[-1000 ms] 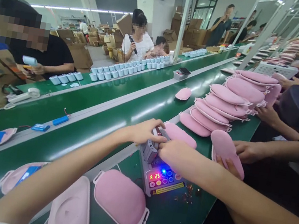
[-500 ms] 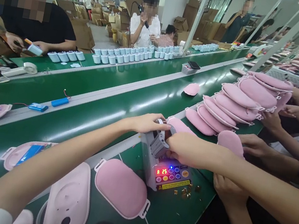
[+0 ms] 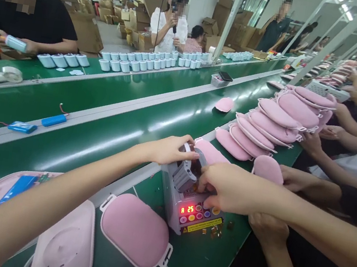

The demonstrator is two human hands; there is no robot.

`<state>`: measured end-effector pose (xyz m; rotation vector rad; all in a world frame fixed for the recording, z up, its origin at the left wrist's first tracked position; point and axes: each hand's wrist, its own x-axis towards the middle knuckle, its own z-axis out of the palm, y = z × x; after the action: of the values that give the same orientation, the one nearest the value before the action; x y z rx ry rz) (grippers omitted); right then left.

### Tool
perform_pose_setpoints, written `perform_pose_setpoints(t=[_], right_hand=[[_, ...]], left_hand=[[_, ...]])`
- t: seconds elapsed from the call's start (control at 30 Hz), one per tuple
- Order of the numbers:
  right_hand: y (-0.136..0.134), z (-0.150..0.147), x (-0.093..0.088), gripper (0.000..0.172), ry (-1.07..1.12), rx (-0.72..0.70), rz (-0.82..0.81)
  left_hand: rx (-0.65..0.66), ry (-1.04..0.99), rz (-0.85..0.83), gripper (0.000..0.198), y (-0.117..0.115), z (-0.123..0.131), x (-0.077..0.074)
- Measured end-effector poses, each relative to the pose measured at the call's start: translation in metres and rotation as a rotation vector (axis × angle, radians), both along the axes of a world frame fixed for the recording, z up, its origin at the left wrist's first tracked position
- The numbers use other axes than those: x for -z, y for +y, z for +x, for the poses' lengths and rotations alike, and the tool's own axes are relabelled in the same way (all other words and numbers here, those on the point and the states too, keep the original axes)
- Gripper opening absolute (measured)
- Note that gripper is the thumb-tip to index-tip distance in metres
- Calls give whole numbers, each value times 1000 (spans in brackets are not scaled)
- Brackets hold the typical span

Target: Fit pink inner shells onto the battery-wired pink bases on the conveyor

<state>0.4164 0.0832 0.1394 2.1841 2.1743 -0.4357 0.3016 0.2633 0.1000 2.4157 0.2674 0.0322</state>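
A grey automatic tape dispenser (image 3: 169,201) with a red display reading 25 stands at the bench edge. My left hand (image 3: 170,149) grips its top by the reel, thumb forward and fingers over the far side. In front of its outlet is my right hand (image 3: 224,185), with fingers curled in and one fingertip low by the buttons; whatever it pinches is hidden. Small copper-coloured pieces (image 3: 216,231) lie beside the dispenser. Nearer me is a pink oval padded shell (image 3: 135,232) with slotted end tabs, and left of it a pale pink shell (image 3: 67,243).
A pink shell with a blue battery (image 3: 18,188) lies partly behind my left forearm. Stacked pink pads (image 3: 266,123) line the belt (image 3: 121,142) on the right. Another person's hand (image 3: 268,230) is under my right forearm. Light blue cups (image 3: 136,59) stand across the belt.
My right hand's lower fingers have come down over the dispenser's buttons, and its blue light no longer shows. The left hand stays on top. The whole view has shifted slightly.
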Motion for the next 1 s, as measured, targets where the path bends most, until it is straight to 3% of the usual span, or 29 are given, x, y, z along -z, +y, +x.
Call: perform_pose_setpoints(t=[0.1,0.27,0.4,0.47,0.57,0.63,0.67,0.73,1.0], right_hand=[[7,-3,-12,18,86,-11,-237],[27,-9,-18,16,96,-15,-363],[25,-1,-22,14,139,-21,-373],[18,6,-26,9,217,59,-310],[10,8,-27,19,336,357,88],[8,1,-21,40,387,482,340],[8,-4,-17,54,417,500,383],[9,-11,-9,67,494,493,325],[5,6,21,40,722,667,120]], left_hand=[[21,-45,-10,46,2,1,1],[26,-30,29,46,6,4,4],[56,-86,9,47,9,5,7],[63,-102,-14,45,10,4,9],[85,-90,-57,43,11,3,9],[103,-71,-118,42,11,3,7],[108,-61,-161,42,10,2,5],[99,-40,-234,43,8,1,2],[7,67,-263,50,5,0,1]])
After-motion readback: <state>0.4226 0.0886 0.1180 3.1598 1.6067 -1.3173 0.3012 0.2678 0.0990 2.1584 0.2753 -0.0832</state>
